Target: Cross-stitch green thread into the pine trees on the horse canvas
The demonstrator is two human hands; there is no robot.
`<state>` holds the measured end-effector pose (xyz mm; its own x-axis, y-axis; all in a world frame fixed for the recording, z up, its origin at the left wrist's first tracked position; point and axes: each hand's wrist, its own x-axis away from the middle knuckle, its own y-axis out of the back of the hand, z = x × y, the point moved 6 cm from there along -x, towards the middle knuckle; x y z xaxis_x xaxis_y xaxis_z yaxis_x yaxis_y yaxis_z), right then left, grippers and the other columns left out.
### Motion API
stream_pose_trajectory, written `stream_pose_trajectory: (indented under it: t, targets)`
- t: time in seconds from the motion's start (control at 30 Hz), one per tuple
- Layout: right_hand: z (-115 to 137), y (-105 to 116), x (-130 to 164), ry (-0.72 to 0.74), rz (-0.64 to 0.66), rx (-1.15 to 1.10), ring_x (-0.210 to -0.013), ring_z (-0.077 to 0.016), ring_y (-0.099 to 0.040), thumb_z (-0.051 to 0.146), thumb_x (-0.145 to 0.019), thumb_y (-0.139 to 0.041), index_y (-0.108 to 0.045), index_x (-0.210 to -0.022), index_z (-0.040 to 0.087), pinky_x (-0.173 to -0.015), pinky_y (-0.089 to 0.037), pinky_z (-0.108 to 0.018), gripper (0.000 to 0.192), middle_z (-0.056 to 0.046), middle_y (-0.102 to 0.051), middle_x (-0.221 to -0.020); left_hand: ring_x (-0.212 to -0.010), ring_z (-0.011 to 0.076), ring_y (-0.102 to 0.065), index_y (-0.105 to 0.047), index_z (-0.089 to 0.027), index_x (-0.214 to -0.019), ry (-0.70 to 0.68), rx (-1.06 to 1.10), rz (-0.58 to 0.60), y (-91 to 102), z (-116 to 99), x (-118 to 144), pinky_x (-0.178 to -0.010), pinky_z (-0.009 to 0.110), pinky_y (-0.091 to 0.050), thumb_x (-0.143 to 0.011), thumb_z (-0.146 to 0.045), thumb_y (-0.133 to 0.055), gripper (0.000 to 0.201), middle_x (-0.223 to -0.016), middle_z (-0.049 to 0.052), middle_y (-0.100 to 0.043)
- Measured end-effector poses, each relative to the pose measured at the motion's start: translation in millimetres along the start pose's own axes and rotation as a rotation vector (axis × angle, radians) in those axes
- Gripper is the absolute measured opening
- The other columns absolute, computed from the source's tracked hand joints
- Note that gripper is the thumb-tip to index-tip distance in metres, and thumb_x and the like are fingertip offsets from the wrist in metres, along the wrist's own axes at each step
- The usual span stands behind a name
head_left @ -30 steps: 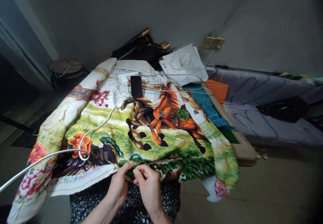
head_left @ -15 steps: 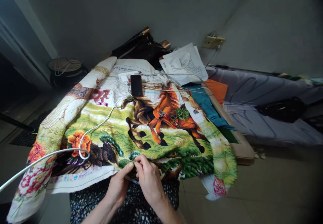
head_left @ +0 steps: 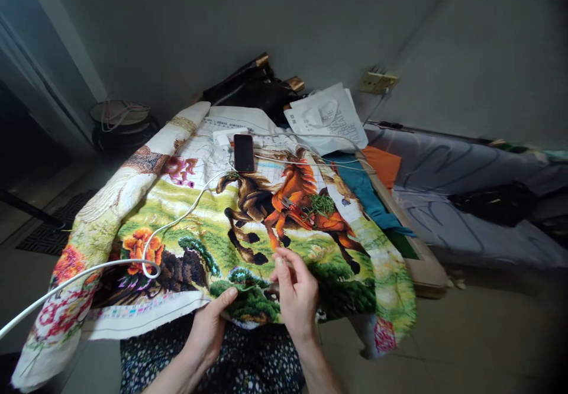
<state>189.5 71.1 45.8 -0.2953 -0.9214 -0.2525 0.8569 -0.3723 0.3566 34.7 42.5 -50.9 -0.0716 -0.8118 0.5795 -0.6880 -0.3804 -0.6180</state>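
A large cross-stitch cloth (head_left: 213, 228) with running horses and flowers lies spread over a table and down onto my lap. My left hand (head_left: 208, 329) pinches the cloth's near edge, thumb on top of a green stitched patch. My right hand (head_left: 295, 290) is raised just above the cloth to the right, fingers pinched together on a green thread (head_left: 255, 286) that runs down to the cloth near my left thumb. A needle is too small to make out.
A dark phone (head_left: 244, 152) and a white charger block (head_left: 224, 136) lie at the cloth's far end; a white cable (head_left: 146, 252) loops across it to the left. Red scissors and a green thread bundle (head_left: 320, 204) rest on the horses. A white bag (head_left: 326, 116), a bed (head_left: 465, 193) at right.
My right hand has lifted away from my left hand, up and to the right, drawing the green thread out of the cloth. My left hand keeps its grip on the edge.
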Motion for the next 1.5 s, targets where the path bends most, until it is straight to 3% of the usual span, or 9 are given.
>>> stream_pose_trajectory:
  t: [0.2, 0.4, 0.53, 0.63, 0.77, 0.9, 1.03, 1.2, 1.5]
  targets:
    - [26, -29, -2, 0.296, 0.43, 0.203, -0.099, -0.0236, -0.054, 0.016, -0.084, -0.064, -0.067, -0.104, 0.021, -0.088, -0.046, -0.038, 0.021, -0.007, -0.062, -0.099, -0.104, 0.0265, -0.065, -0.07, -0.015, -0.107, -0.076, 0.011, 0.028, -3.8, -6, 3, -0.102, 0.042, -0.042, -0.06, -0.014, -0.079, 0.048, -0.097, 0.006, -0.076]
    - [20, -36, 4, 0.222, 0.483, 0.122, -0.115, -0.0251, -0.046, 0.004, -0.078, -0.063, -0.061, -0.07, 0.02, -0.099, -0.038, -0.042, 0.018, -0.006, -0.06, -0.113, -0.103, 0.0254, -0.065, -0.069, -0.016, -0.108, -0.093, -0.003, -0.004, -4.4, -8, 3, -0.099, 0.039, -0.045, -0.06, -0.012, -0.079, 0.049, -0.096, 0.005, -0.076]
    - [1, -24, -4, -0.017, 0.338, -0.255, -0.086, -0.017, -0.058, 0.023, -0.09, -0.055, -0.059, -0.077, 0.02, -0.077, -0.048, -0.031, 0.013, -0.004, -0.065, -0.095, -0.097, 0.027, -0.067, -0.072, -0.014, -0.102, -0.044, 0.005, -0.01, -1.6, -2, 1, -0.097, 0.042, -0.046, -0.059, -0.016, -0.08, 0.044, -0.093, 0.007, -0.077]
    - [-14, -20, -10, -0.338, 0.309, -0.721, -0.043, -0.0072, -0.042, 0.04, -0.091, -0.055, -0.054, -0.082, 0.021, -0.039, -0.036, -0.019, 0.02, 0.003, -0.062, -0.074, -0.09, 0.0272, -0.069, -0.074, -0.013, -0.092, -0.012, -0.005, -0.044, 2.4, 2, 1, -0.095, 0.043, -0.047, -0.056, -0.019, -0.082, 0.038, -0.087, 0.008, -0.077]
    - [-16, -11, -20, -0.411, 0.209, -1.091, -0.039, -0.0041, -0.032, 0.036, -0.081, -0.071, -0.051, -0.076, 0.022, -0.043, -0.041, -0.018, 0.026, 0.01, -0.045, -0.057, -0.091, 0.028, -0.069, -0.075, -0.013, -0.079, 0.029, -0.01, -0.073, 4.1, 3, 2, -0.095, 0.042, -0.047, -0.052, -0.022, -0.084, 0.029, -0.081, 0.008, -0.077]
    - [-22, -6, -14, -0.289, 0.129, -0.886, -0.041, -0.0051, -0.031, 0.036, -0.084, -0.068, -0.049, -0.072, 0.021, -0.053, -0.045, -0.021, 0.027, 0.011, -0.04, -0.052, -0.092, 0.0299, -0.068, -0.075, -0.013, -0.074, 0.057, -0.017, -0.058, 2.9, 4, 3, -0.093, 0.044, -0.048, -0.052, -0.024, -0.084, 0.026, -0.081, 0.009, -0.077]
    - [-19, -17, 7, -0.222, 0.389, -0.501, -0.04, -0.0078, -0.034, 0.042, -0.093, -0.052, -0.051, -0.077, 0.022, -0.044, -0.036, -0.02, 0.026, 0.011, -0.035, -0.047, -0.087, 0.0285, -0.069, -0.075, -0.012, -0.076, 0.062, -0.014, -0.05, 3.5, 6, 2, -0.091, 0.043, -0.048, -0.054, -0.023, -0.083, 0.026, -0.081, 0.009, -0.077]
    - [2, -24, 21, 0.031, 0.588, 0.1, -0.057, -0.0124, -0.053, 0.02, -0.089, -0.052, -0.068, -0.086, 0.02, -0.054, -0.036, -0.023, 0.016, 0.001, -0.063, -0.066, -0.08, 0.0231, -0.068, -0.075, -0.011, -0.077, 0.053, 0.02, -0.056, 6.1, 7, 0, -0.089, 0.038, -0.048, -0.055, -0.02, -0.082, 0.025, -0.079, 0.007, -0.076]
    - [9, -33, 22, 0.107, 0.616, 0.314, -0.068, -0.0174, -0.066, 0.011, -0.087, -0.05, -0.072, -0.081, 0.022, -0.063, -0.042, -0.026, 0.025, -0.001, -0.072, -0.074, -0.079, 0.0208, -0.067, -0.075, -0.011, -0.076, 0.055, 0.027, -0.062, 7.2, 7, 0, -0.09, 0.036, -0.047, -0.057, -0.019, -0.081, 0.021, -0.077, 0.006, -0.075]
